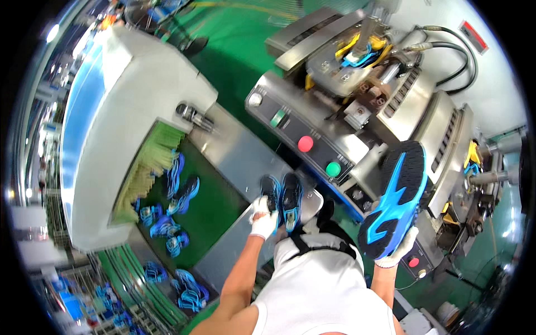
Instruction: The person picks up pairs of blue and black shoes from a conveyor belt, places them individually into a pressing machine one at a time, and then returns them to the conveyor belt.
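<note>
My right hand (pixel 399 250), in a white glove, holds a sneaker (pixel 395 195) by its heel end. The sneaker's black and bright blue sole faces up toward me. On the metal ledge in front of my body rest two black sneakers with blue edges, side by side, toes pointing away. My left hand (pixel 261 219), also gloved, is closed at the heel of the left sneaker (pixel 271 190); some of its fingers are hidden. Just right of it, the other sneaker (pixel 291 198) stands untouched.
A machine with a control panel (pixel 293 131) of red and green buttons stands right of the ledge (pixel 223 139). At left, a white-housed machine (pixel 142 72) has a green fringe curtain (pixel 148 167) over a green conveyor (pixel 215 192) carrying several blue shoes (pixel 184 195). Black hoses (pixel 466 61) curve at upper right.
</note>
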`<control>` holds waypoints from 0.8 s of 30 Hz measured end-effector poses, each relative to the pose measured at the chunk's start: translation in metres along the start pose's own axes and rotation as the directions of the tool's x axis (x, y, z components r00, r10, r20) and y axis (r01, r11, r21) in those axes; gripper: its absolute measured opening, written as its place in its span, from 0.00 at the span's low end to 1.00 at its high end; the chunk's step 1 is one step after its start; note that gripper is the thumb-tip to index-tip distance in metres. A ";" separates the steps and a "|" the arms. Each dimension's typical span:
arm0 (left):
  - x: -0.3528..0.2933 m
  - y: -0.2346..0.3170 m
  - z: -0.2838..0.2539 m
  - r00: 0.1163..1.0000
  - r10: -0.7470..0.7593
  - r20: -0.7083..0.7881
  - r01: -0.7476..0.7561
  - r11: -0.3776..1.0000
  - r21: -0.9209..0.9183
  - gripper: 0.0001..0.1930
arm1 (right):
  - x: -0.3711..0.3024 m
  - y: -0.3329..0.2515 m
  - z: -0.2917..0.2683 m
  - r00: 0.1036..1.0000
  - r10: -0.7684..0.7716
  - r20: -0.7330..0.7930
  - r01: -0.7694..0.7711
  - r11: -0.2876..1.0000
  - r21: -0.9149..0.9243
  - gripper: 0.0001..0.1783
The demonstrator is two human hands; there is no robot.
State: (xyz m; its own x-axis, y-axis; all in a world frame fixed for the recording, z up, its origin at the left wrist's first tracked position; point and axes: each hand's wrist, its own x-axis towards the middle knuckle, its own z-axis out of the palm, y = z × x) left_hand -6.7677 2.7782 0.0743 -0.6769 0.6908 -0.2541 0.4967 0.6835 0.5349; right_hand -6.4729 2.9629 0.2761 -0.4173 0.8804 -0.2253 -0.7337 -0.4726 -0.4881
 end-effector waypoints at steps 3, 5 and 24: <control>0.014 0.005 -0.033 0.989 0.136 0.053 -0.135 0.991 -0.019 0.37 | 0.007 -0.003 0.012 0.999 0.003 -0.034 -0.006 0.997 -0.080 0.48; 0.026 0.038 -0.068 0.976 0.194 -0.101 -0.203 0.975 -0.087 0.32 | 0.020 -0.007 0.036 0.986 0.068 0.152 -0.065 0.998 -0.028 0.48; 0.299 0.367 -0.096 0.675 0.738 0.003 -0.736 0.672 0.082 0.36 | 0.013 -0.017 -0.027 0.989 -0.023 -0.149 0.045 0.989 0.143 0.32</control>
State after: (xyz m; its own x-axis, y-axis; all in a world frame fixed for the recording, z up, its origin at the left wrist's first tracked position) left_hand -6.8398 3.2131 0.2722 -0.0885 0.9714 0.2204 0.8764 -0.0292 0.4807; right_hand -6.4518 2.9835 0.2587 -0.3154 0.8871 -0.3370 -0.8210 -0.4331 -0.3719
